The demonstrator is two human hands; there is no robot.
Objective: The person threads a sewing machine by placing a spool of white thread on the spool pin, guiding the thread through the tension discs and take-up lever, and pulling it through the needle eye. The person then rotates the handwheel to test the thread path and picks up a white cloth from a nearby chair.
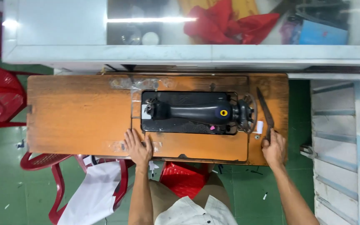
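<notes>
Two bare hands rest on a worn wooden sewing table [76,112], seen from above; the left hand [138,146] lies flat near the table's near edge, fingers spread open and pressed on the wood just left of the hinged centre panel [196,146], holding nothing; the right hand [274,149] sits at the table's right near corner, fingers curled closed around the handle end of a pair of dark scissors [265,111], whose long blades lie on the wood and point toward the far edge; a black sewing machine [196,111] lies in the table's middle recess, its handwheel [248,113] at the right end, just left of the scissors; a small white tag [260,127] lies between handwheel and scissors; red plastic chairs [1,93] stand on the green floor to the left; a white cloth [92,193] drapes over a chair near the left arm; a red stool [184,177] shows beneath the person; beyond the table's far edge a glass-topped counter [188,52] holds red fabric [226,23].
</notes>
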